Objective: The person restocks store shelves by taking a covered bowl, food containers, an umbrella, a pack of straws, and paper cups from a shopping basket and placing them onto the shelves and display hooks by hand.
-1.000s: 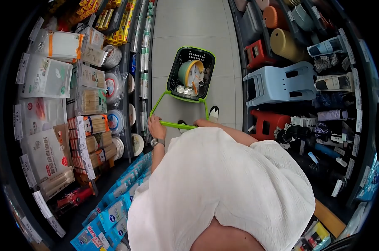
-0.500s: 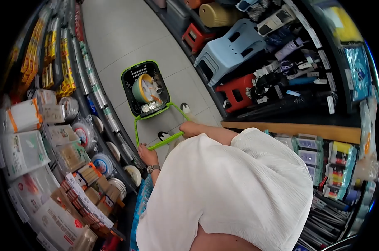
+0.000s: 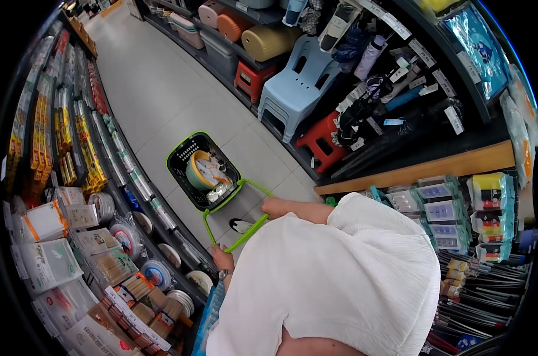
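Note:
A black shopping basket with a lime-green rim (image 3: 189, 146) is ahead of me in the aisle, tilted in view. Its green handle (image 3: 249, 233) reaches back toward my body. At the handle's left end, my left hand (image 3: 223, 258) is closed on it, a watch at the wrist. My right hand (image 3: 275, 207) grips the other end. Inside the basket lies a green bowl with a yellow inner side (image 3: 195, 172), holding something white and orange. Clear-wrapped shiny items (image 3: 220, 191) sit beside it. A blue package (image 3: 211, 317) shows by my left forearm, partly hidden by white clothing.
On the left, shelves carry boxed rolls (image 3: 42, 127), wrapped paper plates (image 3: 123, 237) and skewer packs (image 3: 112, 267). Light blue stools (image 3: 293, 89), red stools (image 3: 323, 145) and folded umbrellas (image 3: 370, 58) line the right. Grey tiled floor (image 3: 144, 77) runs between them.
My view has swung, so more of the aisle ahead shows. The basket sits lower in view, and its handle has shifted down and right. Both hands stay on the handle.

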Tool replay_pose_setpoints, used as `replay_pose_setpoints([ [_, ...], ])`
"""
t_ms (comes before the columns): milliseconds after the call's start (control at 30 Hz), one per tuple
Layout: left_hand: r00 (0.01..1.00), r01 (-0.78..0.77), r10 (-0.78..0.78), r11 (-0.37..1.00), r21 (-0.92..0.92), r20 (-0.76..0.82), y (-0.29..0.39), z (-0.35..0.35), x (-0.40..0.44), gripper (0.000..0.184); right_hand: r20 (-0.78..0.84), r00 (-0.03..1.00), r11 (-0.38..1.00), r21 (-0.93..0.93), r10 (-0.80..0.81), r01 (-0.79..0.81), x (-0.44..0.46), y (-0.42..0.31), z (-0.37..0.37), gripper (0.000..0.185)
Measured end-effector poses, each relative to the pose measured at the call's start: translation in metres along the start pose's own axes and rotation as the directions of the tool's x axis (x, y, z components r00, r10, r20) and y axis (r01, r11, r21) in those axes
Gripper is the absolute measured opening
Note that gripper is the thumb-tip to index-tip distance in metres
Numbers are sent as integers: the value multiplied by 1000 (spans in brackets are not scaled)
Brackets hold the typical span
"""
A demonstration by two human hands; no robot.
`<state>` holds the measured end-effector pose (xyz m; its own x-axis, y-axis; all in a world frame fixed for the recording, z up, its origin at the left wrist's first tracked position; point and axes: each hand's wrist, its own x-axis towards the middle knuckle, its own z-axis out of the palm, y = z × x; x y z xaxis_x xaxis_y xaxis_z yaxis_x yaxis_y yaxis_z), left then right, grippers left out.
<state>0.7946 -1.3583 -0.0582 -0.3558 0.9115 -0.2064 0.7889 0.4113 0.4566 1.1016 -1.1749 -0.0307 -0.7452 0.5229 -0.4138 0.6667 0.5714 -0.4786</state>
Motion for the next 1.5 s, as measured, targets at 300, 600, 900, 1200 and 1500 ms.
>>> replay_pose_setpoints([
  [300,988,-67,69,998,-16,138,49,76,-30,27,18,999,999,10,50,-50,-86,63,-28,14],
  [600,979,-66,102,977,-203,175,99,160,-110,33,11,997,996,42,73,-73,-189,128,22,17],
  [900,911,-185,244,962,-200,332,141,133,-96,23,43,979,970,136,197,-201,-246,129,40,22],
  [1200,871,-332,343,939,-94,351,181,124,-35,19,-143,927,891,361,346,-277,-273,135,55,22],
  [1500,755,-494,418,869,19,505,191,161,0,23,-569,691,876,116,445,-469,-240,189,69,25],
])
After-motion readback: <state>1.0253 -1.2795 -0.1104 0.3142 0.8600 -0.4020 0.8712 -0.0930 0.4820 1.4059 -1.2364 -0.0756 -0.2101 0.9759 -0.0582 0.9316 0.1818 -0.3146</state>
